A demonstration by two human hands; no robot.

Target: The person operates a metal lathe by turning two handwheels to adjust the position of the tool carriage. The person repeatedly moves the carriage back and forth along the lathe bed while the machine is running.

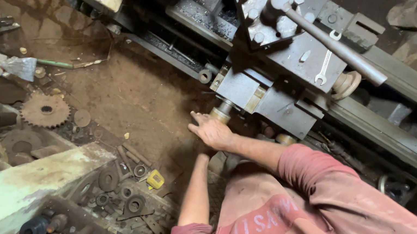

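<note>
Right hand [212, 131], fingers extended flat, rests against the brass-coloured handwheel [221, 114] beneath the lathe carriage [272, 96]. Left hand is hidden behind the right forearm; its grip cannot be told. A rusty gear [45, 110] lies well apart on the floor [129, 94].

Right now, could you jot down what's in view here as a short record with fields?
Place: dirt-floored workshop beside a lathe
Right hand: open, fingers spread, resting at the brass-coloured knob under the lathe carriage
Left hand: hidden; only the forearm shows, reaching down
On the carriage: a wrench and a long lever handle
Floor: a rusty gear, scattered rings and rods, a small yellow piece
</note>
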